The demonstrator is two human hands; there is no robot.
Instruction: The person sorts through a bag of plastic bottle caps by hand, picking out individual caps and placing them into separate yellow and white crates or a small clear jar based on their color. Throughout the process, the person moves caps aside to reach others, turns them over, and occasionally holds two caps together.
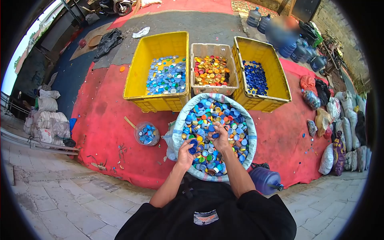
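Observation:
A wide sack (253,140) with a rolled pale rim stands in front of me, filled with mixed bottle caps (207,116). Over its left part, my left hand (185,154) is closed on dark blue caps (193,146). My right hand (219,138) is above the middle of the pile, its fingers closed round a dark blue cap (215,135). Beyond the sack are a yellow crate (138,72) with light blue and white caps, a whitish crate (214,49) with orange, yellow and red caps, and another yellow crate (276,76) with dark blue caps.
A clear tub (147,134) of blue caps stands left of the sack. A blue water jug (265,181) lies at its right. Filled bags (327,159) line the right side, and white sacks (50,124) the left. A person, blurred, is near jugs (298,53) at the back right.

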